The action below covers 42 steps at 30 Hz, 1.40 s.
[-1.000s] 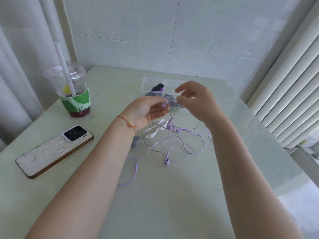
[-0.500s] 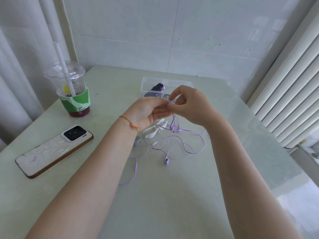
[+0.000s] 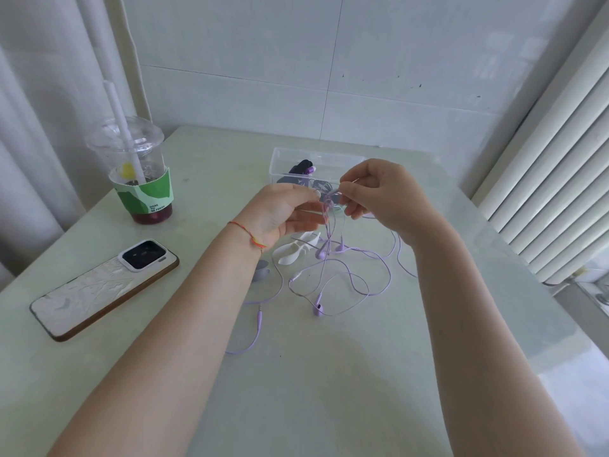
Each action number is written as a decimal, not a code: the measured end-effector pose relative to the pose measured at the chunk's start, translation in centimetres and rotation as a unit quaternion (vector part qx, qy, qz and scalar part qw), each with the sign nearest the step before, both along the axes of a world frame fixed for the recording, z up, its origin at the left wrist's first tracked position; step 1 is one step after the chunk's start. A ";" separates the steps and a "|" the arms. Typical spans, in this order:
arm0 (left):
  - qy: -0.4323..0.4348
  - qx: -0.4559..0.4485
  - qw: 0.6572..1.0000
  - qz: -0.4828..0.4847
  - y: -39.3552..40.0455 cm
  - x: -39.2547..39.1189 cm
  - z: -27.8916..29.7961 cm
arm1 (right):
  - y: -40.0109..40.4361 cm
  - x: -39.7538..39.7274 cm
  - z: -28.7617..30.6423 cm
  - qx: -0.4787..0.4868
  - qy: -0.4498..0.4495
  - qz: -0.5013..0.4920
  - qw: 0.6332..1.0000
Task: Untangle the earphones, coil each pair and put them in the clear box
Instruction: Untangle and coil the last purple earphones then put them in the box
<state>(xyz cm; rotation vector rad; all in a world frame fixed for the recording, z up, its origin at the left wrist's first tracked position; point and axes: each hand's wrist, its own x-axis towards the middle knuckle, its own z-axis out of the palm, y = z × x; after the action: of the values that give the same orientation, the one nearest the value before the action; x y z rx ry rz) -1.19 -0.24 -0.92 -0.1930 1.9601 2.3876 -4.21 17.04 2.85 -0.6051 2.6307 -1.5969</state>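
Tangled purple earphones point(image 3: 346, 278) sprawl over the pale table, with a bundle of strands lifted up between my hands. My left hand point(image 3: 283, 212) pinches the strands at its fingertips. My right hand point(image 3: 382, 192) pinches the same knot from the other side, fingers curled. One earbud point(image 3: 318, 310) and the plug end point(image 3: 258, 319) lie on the table below. Behind my hands stands the clear box point(image 3: 280, 159), holding a dark coiled pair with a purple tip point(image 3: 303, 168).
A white clip-like piece point(image 3: 296, 250) and a small grey object point(image 3: 262, 270) lie under my left wrist. A phone point(image 3: 105, 286) lies face down at the left. A lidded drink cup with a straw point(image 3: 138, 169) stands at the back left. A radiator lines the right side.
My hands have drawn closer together and lifted slightly, both now pinching the knot of cable. The loose loops on the table have shifted a little.
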 end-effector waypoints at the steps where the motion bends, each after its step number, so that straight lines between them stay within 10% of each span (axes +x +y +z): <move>1: 0.005 -0.003 1.000 -0.005 0.0 0.1 0.1 | -0.1 0.0 0.0 -0.006 0.001 0.001 1.000; 24: 0.071 -0.079 0.994 -0.027 0.4 0.5 0.4 | -1.0 -0.3 -0.9 0.086 0.089 0.012 0.992; 42: 0.075 -0.145 0.987 -0.013 0.4 0.2 0.1 | -0.7 -0.4 -1.4 0.095 -0.093 0.017 0.991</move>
<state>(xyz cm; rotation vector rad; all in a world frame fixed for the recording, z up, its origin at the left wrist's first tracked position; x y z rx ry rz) -1.01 0.12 -0.84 0.0025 2.3566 2.1485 -4.66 16.31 1.49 -0.4641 2.5773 -1.3041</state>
